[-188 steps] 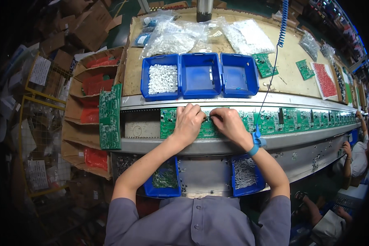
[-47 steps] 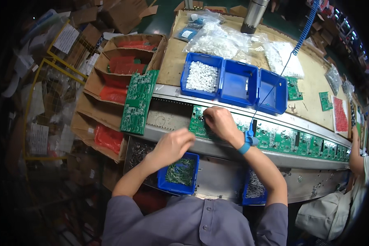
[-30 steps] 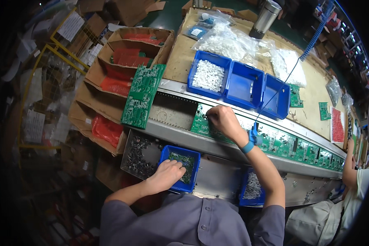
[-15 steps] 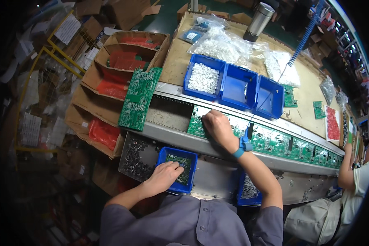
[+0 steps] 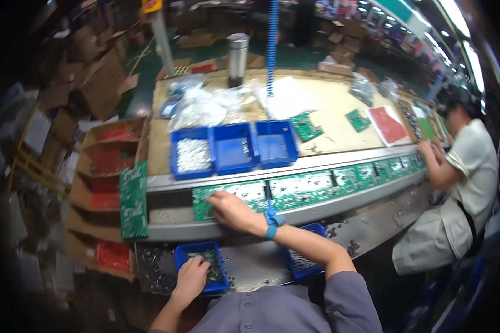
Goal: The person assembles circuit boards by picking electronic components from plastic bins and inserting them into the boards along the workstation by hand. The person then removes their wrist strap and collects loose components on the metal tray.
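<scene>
My left hand dips into a blue bin of thin green leaded parts. Its fingers are bunched together; whatever they pinch is hidden. Over the near-left end of a green circuit board is my right hand, its fingers slightly apart and no part visible in them. A blue wrist strap circles the right wrist. That board lies first in a row of green boards along a metal rail track.
Behind the track stand a blue bin of white parts and two other blue bins. A stacked green board leans by a cardboard divider box at left. Another blue bin sits near my right forearm. A co-worker works at right.
My view has swung up and to the right, bringing the co-worker more fully into sight. My right hand's fingers have loosened over the board. My left hand stays in the bin.
</scene>
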The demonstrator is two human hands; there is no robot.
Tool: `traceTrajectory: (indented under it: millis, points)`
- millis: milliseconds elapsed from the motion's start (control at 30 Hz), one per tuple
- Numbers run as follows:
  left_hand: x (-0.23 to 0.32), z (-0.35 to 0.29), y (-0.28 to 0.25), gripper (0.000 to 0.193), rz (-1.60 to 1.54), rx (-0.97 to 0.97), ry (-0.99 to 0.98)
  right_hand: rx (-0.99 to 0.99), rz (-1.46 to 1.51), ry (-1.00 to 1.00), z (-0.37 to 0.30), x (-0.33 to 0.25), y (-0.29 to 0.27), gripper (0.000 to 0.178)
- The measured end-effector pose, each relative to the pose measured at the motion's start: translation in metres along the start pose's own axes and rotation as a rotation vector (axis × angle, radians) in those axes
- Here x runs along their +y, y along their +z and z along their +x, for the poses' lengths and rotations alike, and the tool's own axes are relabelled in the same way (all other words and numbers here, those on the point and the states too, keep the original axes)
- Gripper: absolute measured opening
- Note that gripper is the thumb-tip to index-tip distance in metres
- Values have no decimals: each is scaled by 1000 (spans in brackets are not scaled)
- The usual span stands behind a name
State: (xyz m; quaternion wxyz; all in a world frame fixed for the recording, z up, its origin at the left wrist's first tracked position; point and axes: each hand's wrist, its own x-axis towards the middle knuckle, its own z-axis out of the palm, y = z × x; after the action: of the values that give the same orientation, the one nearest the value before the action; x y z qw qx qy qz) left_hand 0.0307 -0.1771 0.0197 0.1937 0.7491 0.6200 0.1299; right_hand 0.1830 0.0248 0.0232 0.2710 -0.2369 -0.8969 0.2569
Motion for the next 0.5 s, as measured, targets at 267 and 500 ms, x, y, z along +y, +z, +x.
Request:
traceTrajectory:
  millis: [267, 500]
  points:
    - [16, 17, -14, 12, -282, 155, 101, 111, 72, 52, -57, -22, -52, 26]
    - [93, 77, -24, 19, -395, 175, 496, 516, 413, 295, -81, -43, -82, 22]
